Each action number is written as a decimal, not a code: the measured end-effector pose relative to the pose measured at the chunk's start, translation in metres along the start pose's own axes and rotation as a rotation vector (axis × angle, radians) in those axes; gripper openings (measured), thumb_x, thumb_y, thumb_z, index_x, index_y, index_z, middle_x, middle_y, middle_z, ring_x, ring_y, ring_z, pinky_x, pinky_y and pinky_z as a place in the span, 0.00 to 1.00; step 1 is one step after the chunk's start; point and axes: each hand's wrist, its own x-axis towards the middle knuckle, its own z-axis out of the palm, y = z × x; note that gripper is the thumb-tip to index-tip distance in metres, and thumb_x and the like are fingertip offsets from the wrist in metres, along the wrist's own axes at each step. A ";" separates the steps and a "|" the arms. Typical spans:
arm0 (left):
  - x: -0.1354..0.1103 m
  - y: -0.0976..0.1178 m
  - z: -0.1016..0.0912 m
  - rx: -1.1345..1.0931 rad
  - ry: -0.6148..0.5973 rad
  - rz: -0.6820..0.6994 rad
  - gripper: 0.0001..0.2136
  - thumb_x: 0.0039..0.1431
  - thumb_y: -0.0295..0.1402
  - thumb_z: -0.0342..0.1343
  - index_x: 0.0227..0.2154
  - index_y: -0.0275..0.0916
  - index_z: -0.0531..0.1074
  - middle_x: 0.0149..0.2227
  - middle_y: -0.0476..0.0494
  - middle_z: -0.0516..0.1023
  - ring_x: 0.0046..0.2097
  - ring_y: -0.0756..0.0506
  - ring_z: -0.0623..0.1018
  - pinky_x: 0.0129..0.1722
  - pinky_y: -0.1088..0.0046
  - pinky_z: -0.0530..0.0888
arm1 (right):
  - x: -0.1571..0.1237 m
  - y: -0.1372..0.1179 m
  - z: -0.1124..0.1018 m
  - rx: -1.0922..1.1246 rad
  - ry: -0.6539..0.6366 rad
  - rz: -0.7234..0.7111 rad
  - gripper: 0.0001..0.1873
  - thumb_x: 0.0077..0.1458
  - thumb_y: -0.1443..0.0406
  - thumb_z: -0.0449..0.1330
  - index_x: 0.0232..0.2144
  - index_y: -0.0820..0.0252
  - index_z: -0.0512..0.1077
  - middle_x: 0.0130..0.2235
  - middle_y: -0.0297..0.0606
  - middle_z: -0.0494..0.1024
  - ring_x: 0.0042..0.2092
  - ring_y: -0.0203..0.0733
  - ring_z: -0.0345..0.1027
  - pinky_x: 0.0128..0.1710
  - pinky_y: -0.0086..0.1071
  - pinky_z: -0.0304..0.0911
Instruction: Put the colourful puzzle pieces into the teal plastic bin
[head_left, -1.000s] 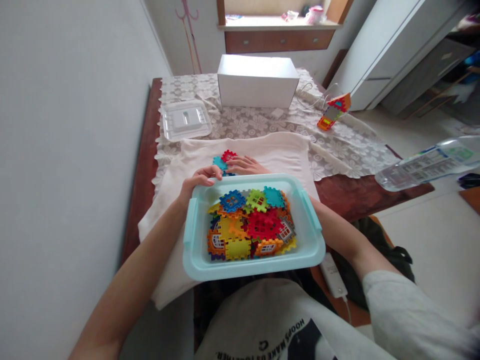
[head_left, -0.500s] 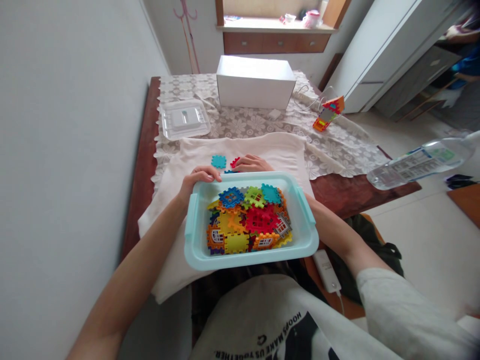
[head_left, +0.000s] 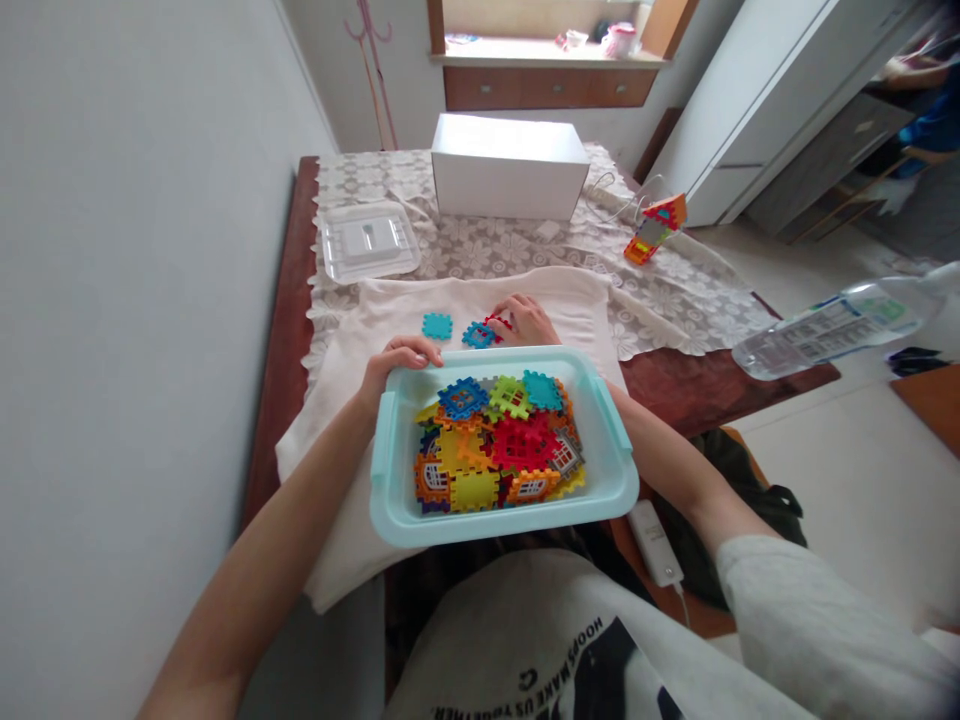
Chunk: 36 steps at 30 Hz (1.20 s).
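Note:
A light-blue plastic tub (head_left: 504, 525) full of colourful interlocking building pieces (head_left: 474, 490) is right before me. My left hand (head_left: 397, 362) is closed on its far left rim, fingers curled over the edge. Beyond the tub, my right hand (head_left: 526, 322) has its fingers closed around a red building piece (head_left: 498, 325), partly covered by them. A blue window piece (head_left: 478, 335) lies beside the red one, touching or almost touching it. Farther left on the white cloth (head_left: 390, 300) lies a flat teal piece (head_left: 437, 326).
A clear plastic lid (head_left: 369, 243) lies at the back left, and a white box (head_left: 510, 170) stands at the back. An assembled orange and red model (head_left: 654, 230) is at the right. A plastic bottle (head_left: 840, 325) juts in over the table's right corner.
My right hand has shifted right and slightly away from me, and the red piece has moved right with it. More of the blue window piece shows now. My left hand stays on the tub.

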 end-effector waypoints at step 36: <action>-0.002 0.000 0.003 0.008 0.026 0.028 0.11 0.43 0.40 0.69 0.16 0.42 0.77 0.25 0.43 0.78 0.29 0.45 0.75 0.30 0.68 0.73 | -0.006 -0.002 -0.038 0.894 0.202 0.033 0.30 0.58 0.38 0.67 0.47 0.54 0.78 0.35 0.33 0.78 0.30 0.35 0.62 0.30 0.32 0.61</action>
